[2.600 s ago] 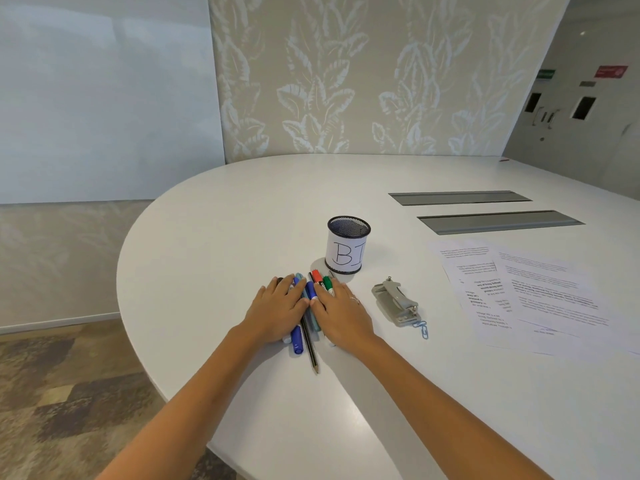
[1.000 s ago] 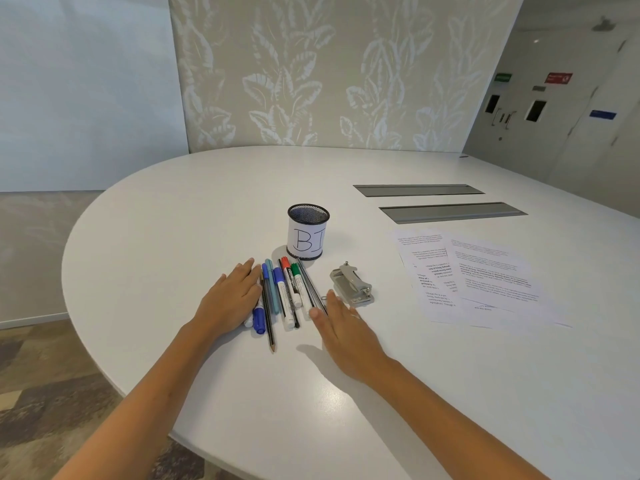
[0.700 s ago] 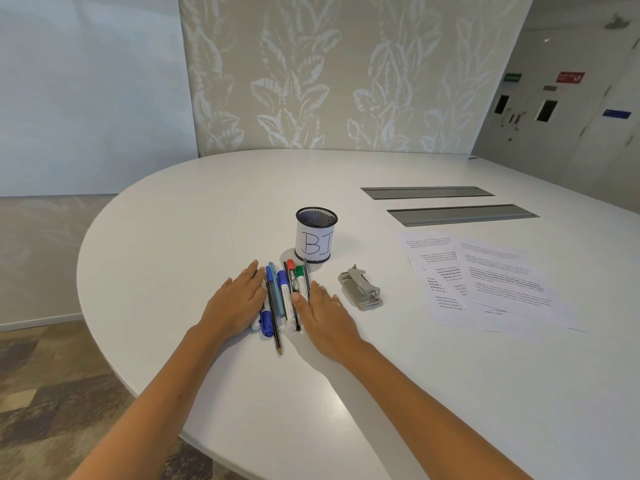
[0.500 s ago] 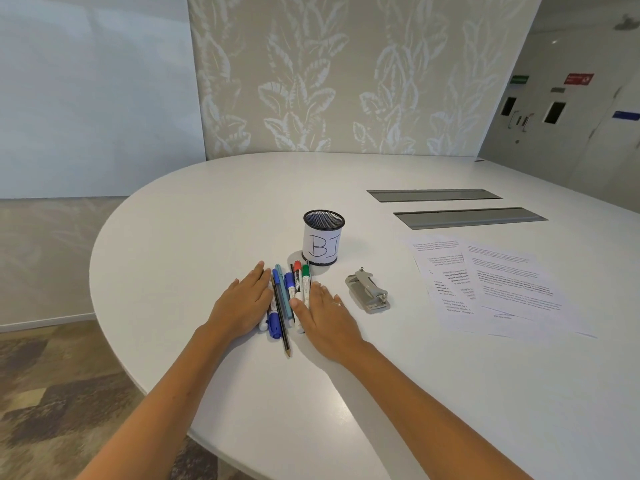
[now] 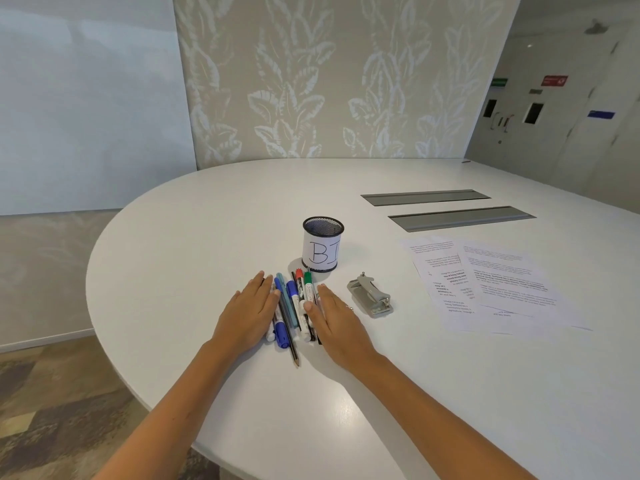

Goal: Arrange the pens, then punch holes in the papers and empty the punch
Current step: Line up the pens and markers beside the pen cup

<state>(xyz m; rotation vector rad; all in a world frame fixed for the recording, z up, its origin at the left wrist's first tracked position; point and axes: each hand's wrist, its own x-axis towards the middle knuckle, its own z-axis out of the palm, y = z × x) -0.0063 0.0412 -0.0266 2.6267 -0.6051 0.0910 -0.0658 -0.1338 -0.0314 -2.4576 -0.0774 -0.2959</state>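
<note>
The pens [image 5: 292, 306] lie bunched just in front of the mesh cup [image 5: 323, 244]. The left hand [image 5: 250, 310] and right hand [image 5: 334, 318] lie flat and open, pressing the bundle from either side, gripping nothing. Light, stiff and round, the pens will probably roll; best gathered mid-barrel. Right of the cup sit the hole punch [image 5: 370, 296] and, farther right, the papers [image 5: 491, 282].

I see a rounded white table [image 5: 194, 237], bundled pens [image 5: 294, 306], black mesh cup [image 5: 322, 249], grey metal hole punch [image 5: 371, 296], printed paper sheets [image 5: 491, 282].
</note>
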